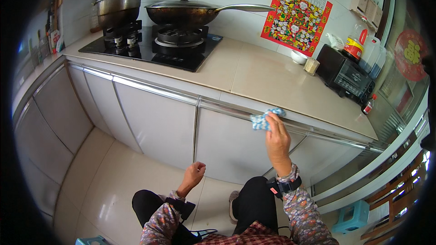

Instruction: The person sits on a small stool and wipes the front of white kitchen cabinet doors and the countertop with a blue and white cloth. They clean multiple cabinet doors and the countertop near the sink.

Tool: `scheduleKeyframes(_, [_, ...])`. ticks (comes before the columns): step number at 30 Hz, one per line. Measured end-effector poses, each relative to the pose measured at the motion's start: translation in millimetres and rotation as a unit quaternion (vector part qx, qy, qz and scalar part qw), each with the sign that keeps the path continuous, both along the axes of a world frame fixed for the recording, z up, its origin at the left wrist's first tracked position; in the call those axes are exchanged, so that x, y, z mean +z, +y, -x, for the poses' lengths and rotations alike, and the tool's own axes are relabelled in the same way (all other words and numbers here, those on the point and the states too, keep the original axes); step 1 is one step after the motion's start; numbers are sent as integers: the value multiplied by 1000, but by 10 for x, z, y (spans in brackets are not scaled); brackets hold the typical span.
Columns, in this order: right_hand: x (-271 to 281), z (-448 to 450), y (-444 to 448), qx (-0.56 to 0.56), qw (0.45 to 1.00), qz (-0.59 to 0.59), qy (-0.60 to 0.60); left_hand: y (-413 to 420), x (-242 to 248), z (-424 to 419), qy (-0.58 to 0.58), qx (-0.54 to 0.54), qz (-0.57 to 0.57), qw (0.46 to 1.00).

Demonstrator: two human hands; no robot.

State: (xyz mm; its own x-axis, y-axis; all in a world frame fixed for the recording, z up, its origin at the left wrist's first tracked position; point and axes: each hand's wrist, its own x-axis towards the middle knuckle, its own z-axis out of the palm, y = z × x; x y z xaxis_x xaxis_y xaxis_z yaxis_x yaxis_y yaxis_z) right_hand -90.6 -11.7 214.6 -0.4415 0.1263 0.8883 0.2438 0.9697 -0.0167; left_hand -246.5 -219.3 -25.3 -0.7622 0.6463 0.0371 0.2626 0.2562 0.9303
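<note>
My right hand [278, 139] grips a blue-and-white cloth [261, 122] against the top of a pale cabinet door, at the shiny metal handle strip [226, 109] just under the counter edge. Part of the cloth is hidden behind the fingers. Lower and to the left, my left hand [195, 176] hangs in front of the cabinet door [163, 119], its fingers curled in with nothing seen in them. Above both hands runs the beige tiled countertop [252, 71].
A black gas hob [177, 56] carries a lidded wok [184, 15] with a long handle and a lidded steel pot [119, 8]. At the counter's right stand a toaster oven [347, 75], a glass jar [311, 66] and a small bottle [369, 104]. A blue stool [352, 216] is on the floor.
</note>
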Motion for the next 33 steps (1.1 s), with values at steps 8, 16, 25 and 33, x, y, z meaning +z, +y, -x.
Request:
scheduleKeyframes(8, [76, 766, -482, 69, 995, -44, -51, -17, 240, -60, 40, -3, -16, 999])
scheduleKeyframes(16, [206, 1501, -880, 144, 987, -59, -34, 10, 277, -28, 81, -12, -20, 996])
scheduleKeyframes(25, [155, 865, -555, 104, 992, -15, -67, -17, 270, -32, 92, -8, -36, 995])
scheduleKeyframes(33, [-296, -129, -416, 116, 975, 138, -130, -40, 521, -114, -42, -61, -67, 995])
